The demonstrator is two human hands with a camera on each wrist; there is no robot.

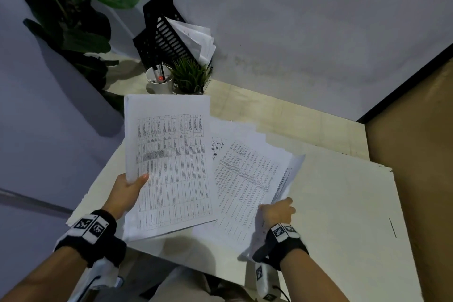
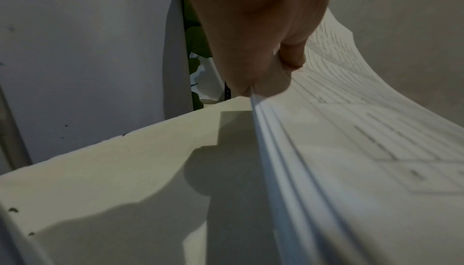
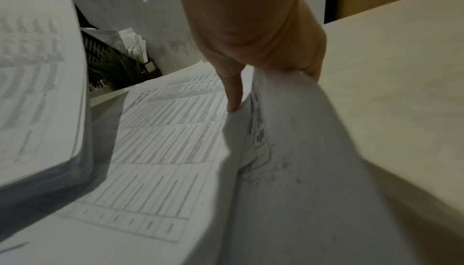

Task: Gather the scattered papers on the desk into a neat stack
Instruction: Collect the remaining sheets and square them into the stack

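Note:
My left hand (image 1: 130,189) grips a thick bundle of printed sheets (image 1: 169,162) by its left edge, thumb on top, lifted above the white desk (image 1: 343,203). The left wrist view shows the bundle's edge (image 2: 283,170) pinched between thumb and fingers of the left hand (image 2: 263,66). To the right, several loose printed sheets (image 1: 245,179) lie fanned on the desk. My right hand (image 1: 277,211) pinches the curled right edge of the loose sheets (image 3: 288,150), which the right hand (image 3: 251,54) raises off the surface.
At the back corner stand a black file rack (image 1: 161,39) with papers, a white mug (image 1: 159,83) with pens and a small potted grass plant (image 1: 191,76). A large leafy plant (image 1: 81,2) is far left. Brown floor (image 1: 416,154) lies beyond the desk's right edge.

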